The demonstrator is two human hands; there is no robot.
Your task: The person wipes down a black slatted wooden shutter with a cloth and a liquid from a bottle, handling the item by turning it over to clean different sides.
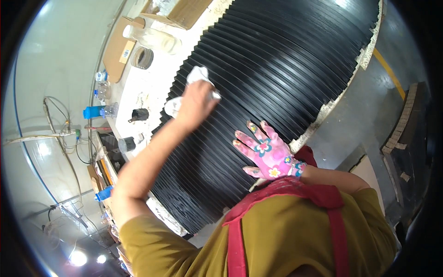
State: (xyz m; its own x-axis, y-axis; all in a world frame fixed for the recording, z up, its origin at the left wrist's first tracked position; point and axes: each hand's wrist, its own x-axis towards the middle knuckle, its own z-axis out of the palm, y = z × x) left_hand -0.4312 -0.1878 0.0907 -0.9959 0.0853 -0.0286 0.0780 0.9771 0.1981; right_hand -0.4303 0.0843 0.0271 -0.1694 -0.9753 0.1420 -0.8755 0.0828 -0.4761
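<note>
Many long black strips lie side by side in a ribbed sheet on a pale work table, their far-left ends stepped like teeth. My bare left hand is closed around a crumpled white cloth, pressing it on the strips near their left ends. Part of the cloth sticks out on either side of my fingers. Nearer my body, my right hand, in a pink flowered glove with stained fingertips, rests with fingers spread on the near ends of the strips. It holds nothing.
Left on the pale table stand a clear jar, a tape roll, a small black object and a cardboard box. Bottles line its far edge. A curved dark rack stands on the right floor.
</note>
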